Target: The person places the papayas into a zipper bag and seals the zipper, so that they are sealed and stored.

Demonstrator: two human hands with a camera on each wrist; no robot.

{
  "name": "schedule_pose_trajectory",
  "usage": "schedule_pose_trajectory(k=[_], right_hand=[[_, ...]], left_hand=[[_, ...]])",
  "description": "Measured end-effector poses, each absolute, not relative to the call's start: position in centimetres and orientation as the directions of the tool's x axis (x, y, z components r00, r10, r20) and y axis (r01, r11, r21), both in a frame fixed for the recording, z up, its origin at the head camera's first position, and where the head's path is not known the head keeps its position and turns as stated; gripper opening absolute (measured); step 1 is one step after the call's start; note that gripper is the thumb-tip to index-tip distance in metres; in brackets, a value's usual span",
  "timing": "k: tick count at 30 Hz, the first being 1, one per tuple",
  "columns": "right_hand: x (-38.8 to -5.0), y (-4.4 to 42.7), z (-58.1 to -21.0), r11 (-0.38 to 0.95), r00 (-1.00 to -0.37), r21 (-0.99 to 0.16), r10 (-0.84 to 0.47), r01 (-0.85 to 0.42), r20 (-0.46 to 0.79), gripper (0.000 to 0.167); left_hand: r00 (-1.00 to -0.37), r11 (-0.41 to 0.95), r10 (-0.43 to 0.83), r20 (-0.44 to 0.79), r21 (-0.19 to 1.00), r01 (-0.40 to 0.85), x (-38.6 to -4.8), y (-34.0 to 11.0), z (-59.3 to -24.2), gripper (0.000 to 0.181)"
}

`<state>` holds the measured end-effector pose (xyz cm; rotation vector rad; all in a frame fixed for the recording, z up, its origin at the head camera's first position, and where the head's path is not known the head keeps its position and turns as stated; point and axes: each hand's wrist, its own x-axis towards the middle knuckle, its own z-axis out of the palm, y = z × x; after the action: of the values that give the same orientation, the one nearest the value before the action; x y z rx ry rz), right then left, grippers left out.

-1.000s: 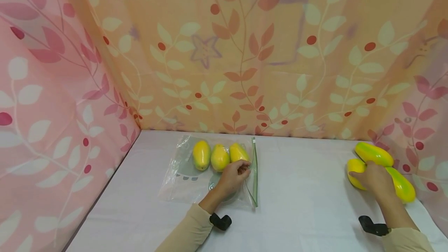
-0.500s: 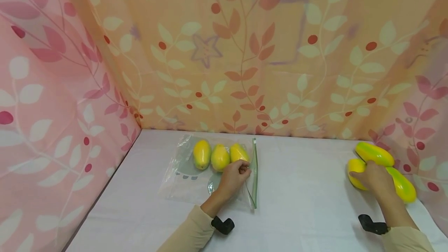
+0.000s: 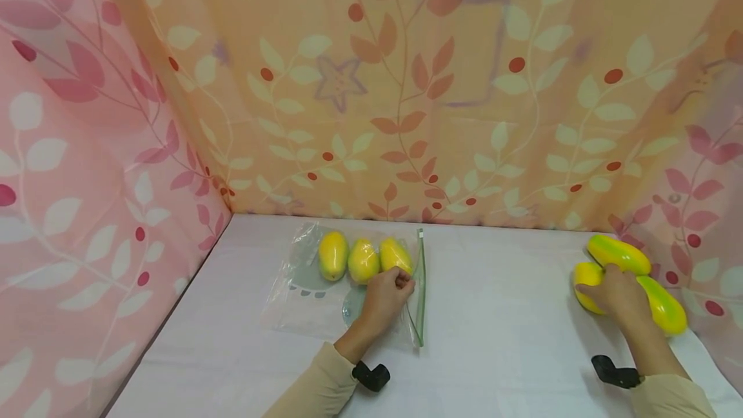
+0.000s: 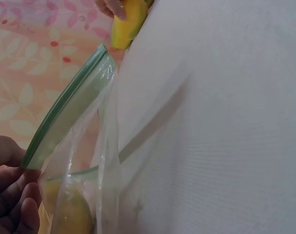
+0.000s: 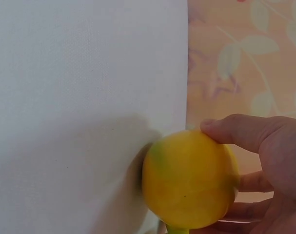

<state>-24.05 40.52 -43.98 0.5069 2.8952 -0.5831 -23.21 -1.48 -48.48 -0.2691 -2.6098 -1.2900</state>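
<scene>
A clear zip bag with a green zip edge lies on the white table, with three glossy yellow-green mango-like fruits in it. My left hand pinches the bag's rim near the zip. In the left wrist view the thumb and finger hold the green strip, and the bag's mouth gapes. On the far right, my right hand grips one yellow mango-like fruit, thumb on one side and fingers round the other. Two more such fruits, one behind and one to the right, lie against that hand.
Floral cloth walls, an orange one at the back and pink ones at the sides, enclose the table. A black wrist mount sticks out from each sleeve.
</scene>
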Motion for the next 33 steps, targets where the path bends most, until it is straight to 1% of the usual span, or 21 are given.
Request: schedule_pose_trajectory(k=[9,15,18,26,33], right_hand=[[-23.6,41.2,-44.0,0.831,-0.924,-0.407,0.322,0.379,-0.204,0.095],[-23.3,41.5,-43.8,0.841,-0.929,-0.396,0.319,0.369,-0.188,0.098],[-23.2,41.6,-43.5,0.834,-0.931,-0.413,0.312,0.365,-0.191,0.100],[-22.9,41.5,-43.2,0.786,-0.945,-0.528,0.233,0.322,-0.230,0.110],[-23.1,40.4,-43.0,0.763,-0.960,-0.591,0.140,0.262,-0.244,0.109]], left_hand=[[-0.940,0.617,0.108,0.325,0.719,0.319,-23.3,-1.2,-48.4,0.012],[-0.938,0.606,0.092,0.335,0.728,0.320,-23.1,-1.1,-48.5,0.011],[-0.933,0.610,0.077,0.352,0.723,0.323,-23.1,-1.1,-48.5,0.010],[-0.934,0.598,0.073,0.350,0.734,0.322,-23.1,-1.1,-48.6,0.010],[-0.931,0.583,0.084,0.356,0.740,0.336,-23.1,-1.2,-48.7,0.010]])
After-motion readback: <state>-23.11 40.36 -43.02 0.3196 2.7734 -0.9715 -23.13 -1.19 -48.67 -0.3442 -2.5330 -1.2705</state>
